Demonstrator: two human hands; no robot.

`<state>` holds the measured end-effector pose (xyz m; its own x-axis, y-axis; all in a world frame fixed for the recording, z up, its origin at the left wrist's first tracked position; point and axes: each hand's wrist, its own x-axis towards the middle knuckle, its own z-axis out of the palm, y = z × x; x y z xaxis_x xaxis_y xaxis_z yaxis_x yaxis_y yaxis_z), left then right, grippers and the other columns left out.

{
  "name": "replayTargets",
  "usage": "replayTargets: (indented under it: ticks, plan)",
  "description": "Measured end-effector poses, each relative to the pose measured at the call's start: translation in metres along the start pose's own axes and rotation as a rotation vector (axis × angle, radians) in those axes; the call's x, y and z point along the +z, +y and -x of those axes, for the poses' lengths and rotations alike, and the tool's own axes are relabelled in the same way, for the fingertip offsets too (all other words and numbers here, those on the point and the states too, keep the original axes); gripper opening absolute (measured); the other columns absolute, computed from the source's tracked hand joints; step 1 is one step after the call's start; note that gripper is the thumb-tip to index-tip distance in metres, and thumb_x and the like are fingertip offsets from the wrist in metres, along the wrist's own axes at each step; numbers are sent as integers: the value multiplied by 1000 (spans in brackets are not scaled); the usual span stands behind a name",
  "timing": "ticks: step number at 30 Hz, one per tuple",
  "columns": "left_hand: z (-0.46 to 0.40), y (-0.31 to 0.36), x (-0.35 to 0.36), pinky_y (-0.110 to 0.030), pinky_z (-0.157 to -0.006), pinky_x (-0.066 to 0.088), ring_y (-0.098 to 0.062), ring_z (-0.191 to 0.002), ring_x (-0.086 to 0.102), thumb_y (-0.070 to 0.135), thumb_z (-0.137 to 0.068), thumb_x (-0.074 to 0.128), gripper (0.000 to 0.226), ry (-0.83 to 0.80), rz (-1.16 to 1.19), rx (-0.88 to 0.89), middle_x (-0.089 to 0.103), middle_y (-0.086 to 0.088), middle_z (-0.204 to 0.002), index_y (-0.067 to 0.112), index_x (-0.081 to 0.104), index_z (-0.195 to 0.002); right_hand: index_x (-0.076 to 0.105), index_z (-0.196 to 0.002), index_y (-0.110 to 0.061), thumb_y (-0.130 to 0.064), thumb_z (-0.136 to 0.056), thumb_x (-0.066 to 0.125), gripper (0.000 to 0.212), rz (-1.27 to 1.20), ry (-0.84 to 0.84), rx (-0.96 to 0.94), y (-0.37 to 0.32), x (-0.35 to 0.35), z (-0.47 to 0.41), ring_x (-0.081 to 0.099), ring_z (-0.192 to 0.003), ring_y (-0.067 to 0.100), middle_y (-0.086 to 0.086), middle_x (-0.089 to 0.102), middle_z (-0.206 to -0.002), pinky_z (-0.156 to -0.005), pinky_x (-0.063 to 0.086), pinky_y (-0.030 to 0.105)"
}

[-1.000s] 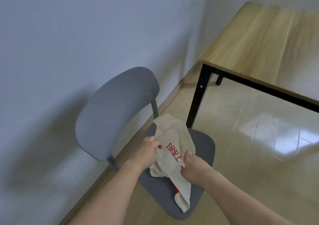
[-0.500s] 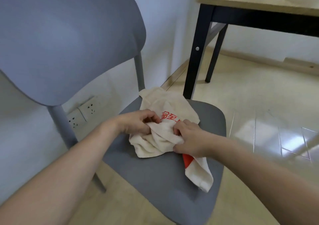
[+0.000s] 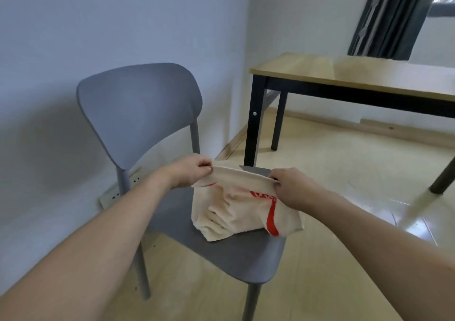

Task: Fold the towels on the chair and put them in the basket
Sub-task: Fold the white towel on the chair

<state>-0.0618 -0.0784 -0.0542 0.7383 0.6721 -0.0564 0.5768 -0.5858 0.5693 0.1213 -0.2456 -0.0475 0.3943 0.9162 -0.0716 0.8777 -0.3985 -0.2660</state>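
Towel (image 3: 236,210): cream cloth with red print and a red stripe, located at centre frame, lifted by its upper edge above the seat of the chair (image 3: 138,113). Upper edge stretched roughly level between both hands; lower part crumpled and resting on the seat, right portion hanging past the seat's right edge.

Left hand (image 3: 189,174): positioned at centre frame, just left of the towel. Fingers curled, pinching the left end of the upper edge between thumb and fingertips.

Right hand (image 3: 293,187): positioned right of centre, slightly lower than the left hand. Fingers curled round the right end of the same edge, gripping it. Hands held well apart, separated by the stretched towel edge. Both forearms bare, entering from the lower left and lower right corners.

Chair: grey, curved backrest at left of centre, seat at lower centre, standing close to the pale wall at left. Wall socket strip (image 3: 118,192) visible low on the wall, behind the chair's rear leg.

Counter (image 3: 344,74): light wood top on black legs, located at right of frame, well apart from the chair. Dark curtain (image 3: 391,15) hung at upper right, beside a window edge. Pale glossy floor (image 3: 344,173) across lower right.
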Motion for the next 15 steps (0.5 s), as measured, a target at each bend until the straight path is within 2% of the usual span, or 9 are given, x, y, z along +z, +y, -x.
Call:
replayTargets:
  ticks: [2, 7, 11, 13, 15]
  plan:
    - [22, 32, -26, -28, -63, 38, -16, -75, 52, 21, -100, 43, 22, 191, -50, 56, 61, -5, -86, 11, 60, -90, 60, -100, -18, -24, -97, 46, 16, 21, 85, 4, -3, -30, 22, 59, -84, 17, 2, 63, -95, -73, 50, 28]
    - [74, 98, -95, -32, -62, 37, -21, -77, 55, 22, -100, 37, 26, 578, -90, 143, 60, -5, -82, 9, 58, -92, 61, -96, -14, -26, -98, 44, 21, 32, 340, 29, -7, -111, 70, 61, -82, 18, 4, 64, -93, -68, 48, 27]
    - [106, 148, -144, -34, -67, 41, -23, -79, 55, 20, -97, 36, 21, 689, -369, 184, 60, -3, -85, 13, 54, -90, 55, -100, -12, -24, -100, 36, 22, 71, 526, 3, -15, -182, 108, 60, -87, 31, 10, 60, -94, -68, 42, 34]
    - [120, 176, -167, -34, -66, 40, -23, -79, 54, 15, -92, 37, 16, 746, -497, 195, 60, -3, -86, 14, 53, -89, 52, -96, -10, -22, -99, 37, 19, -16, 589, 21, -24, -216, 124, 58, -77, 27, 8, 60, -88, -61, 40, 31]
    - [132, 204, -187, -34, -66, 40, -24, -79, 54, 11, -89, 38, 17, 818, -540, 177, 59, -4, -86, 12, 54, -92, 50, -95, -8, -21, -99, 42, 15, -203, 612, 25, -34, -249, 134, 51, -64, 18, 6, 57, -81, -51, 36, 28]
